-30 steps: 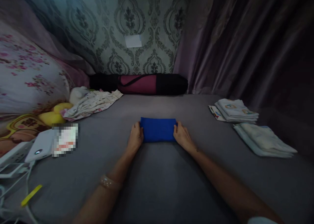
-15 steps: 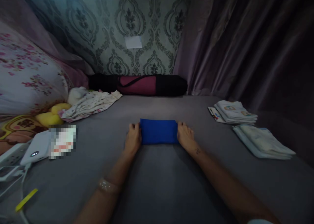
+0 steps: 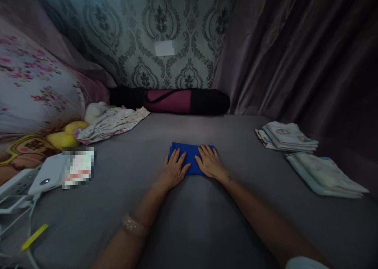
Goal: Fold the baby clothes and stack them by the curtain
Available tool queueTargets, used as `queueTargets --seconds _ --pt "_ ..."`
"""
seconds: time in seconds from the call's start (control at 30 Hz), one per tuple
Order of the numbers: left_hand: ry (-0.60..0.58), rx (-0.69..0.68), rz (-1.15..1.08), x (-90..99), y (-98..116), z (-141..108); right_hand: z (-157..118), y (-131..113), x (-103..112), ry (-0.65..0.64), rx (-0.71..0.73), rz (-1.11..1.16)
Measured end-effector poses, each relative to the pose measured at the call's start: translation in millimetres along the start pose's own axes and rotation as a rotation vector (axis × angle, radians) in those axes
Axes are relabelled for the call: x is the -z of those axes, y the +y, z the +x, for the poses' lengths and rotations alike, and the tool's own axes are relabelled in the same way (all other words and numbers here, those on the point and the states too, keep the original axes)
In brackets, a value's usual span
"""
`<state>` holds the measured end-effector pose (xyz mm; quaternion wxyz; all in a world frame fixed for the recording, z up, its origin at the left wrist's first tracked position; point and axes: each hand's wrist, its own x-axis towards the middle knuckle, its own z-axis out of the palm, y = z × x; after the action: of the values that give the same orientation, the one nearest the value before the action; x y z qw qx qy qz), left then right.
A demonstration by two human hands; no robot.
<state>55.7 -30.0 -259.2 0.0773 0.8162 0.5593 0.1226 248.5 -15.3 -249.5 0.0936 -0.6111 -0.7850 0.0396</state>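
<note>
A folded blue cloth [image 3: 191, 164] lies flat on the grey bed sheet [image 3: 189, 214] in front of me. My left hand [image 3: 175, 168] rests palm down on its left part, fingers spread. Over the right part lies my right hand [image 3: 209, 162], also flat with its fingers apart. Both hands cover much of the cloth, so only its middle and far edge show well. Neither hand grips anything.
Folded printed cloths [image 3: 291, 135] and a pale folded stack [image 3: 326, 174] lie to the right. On the left are a white power bank [image 3: 47, 174], cables, a yellow plush toy [image 3: 65, 137] and a crumpled printed cloth [image 3: 115, 123]. A long black-and-maroon bag [image 3: 168, 100] lies by the wall.
Both hands have let go of the cloth's side edges and moved inward, flattening onto its top. The cloth now lies flat beneath them. The view has shifted slightly.
</note>
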Motion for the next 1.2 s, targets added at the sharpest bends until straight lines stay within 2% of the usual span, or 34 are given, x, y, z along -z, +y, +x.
queueTargets --seconds 0.1,0.2,0.37,0.47,0.57,0.67,0.77,0.87,0.97,1.03,1.13,1.2 --pt "-0.024 0.023 -0.040 3.6 0.2 -0.2 0.6 -1.0 0.6 -0.017 -0.011 0.001" --pt "0.007 0.050 -0.074 3.5 -2.8 -1.1 2.6 -0.5 3.8 -0.052 -0.014 0.004" --pt "0.071 0.139 -0.093 1.6 -16.9 -0.4 12.2 -10.2 25.1 -0.198 -0.044 0.012" --pt "0.113 0.178 -0.087 3.6 -27.5 0.2 19.4 -32.1 33.4 -0.116 0.002 0.027" --pt "0.189 0.236 -0.096 7.4 -36.1 -0.2 23.6 -57.6 25.1 0.011 0.113 0.077" --pt "0.223 0.293 -0.119 12.4 -40.3 -1.3 23.6 -73.0 6.4 -0.035 0.140 0.113" --pt "0.207 0.341 -0.145 17.2 -40.3 -2.3 22.2 -75.1 -7.2 -0.090 0.126 0.117" --pt "0.199 0.343 -0.168 19.9 -39.0 -3.0 23.4 -72.0 -7.7 -0.102 0.126 0.113" --pt "0.218 0.351 -0.225 21.0 -38.3 -3.4 28.8 -73.6 0.7 -0.151 0.113 0.105" --pt "0.238 0.381 -0.271 21.9 -38.0 -3.5 33.9 -80.0 5.8 -0.118 0.104 0.089" --pt "0.285 0.414 -0.336 24.4 -38.1 -3.9 39.8 -95.4 4.4 0.042 0.131 0.067" --pt "0.326 0.420 -0.370 26.5 -38.8 -4.2 41.4 -105.4 -2.6 0.037 0.181 0.064"
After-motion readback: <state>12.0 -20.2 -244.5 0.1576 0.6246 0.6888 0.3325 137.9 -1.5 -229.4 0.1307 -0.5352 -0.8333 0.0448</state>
